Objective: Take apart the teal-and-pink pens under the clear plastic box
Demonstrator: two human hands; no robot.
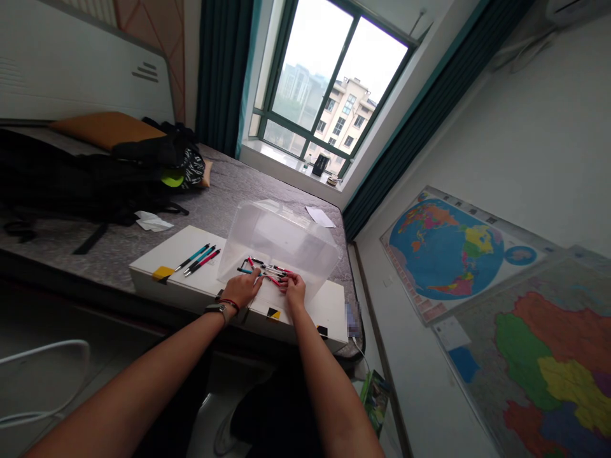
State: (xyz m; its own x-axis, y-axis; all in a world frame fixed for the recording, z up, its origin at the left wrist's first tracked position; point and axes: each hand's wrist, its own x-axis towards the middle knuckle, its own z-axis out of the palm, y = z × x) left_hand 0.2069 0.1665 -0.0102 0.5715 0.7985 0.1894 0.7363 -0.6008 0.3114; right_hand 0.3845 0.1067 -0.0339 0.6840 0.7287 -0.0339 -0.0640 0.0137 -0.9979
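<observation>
Right hand (294,289) at slim, rod-like pens (281,269) in translucent box (281,238)

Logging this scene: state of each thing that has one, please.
Plastic box: tipped, opening toward the person
Loose pens: lying askew between the hands
Row of pens: side by side
Left hand: at the loose pens, grip unclear
Right hand: same
Tissue: crumpled
Curtains: drawn aside
Window: shut or not, can't tell
</observation>
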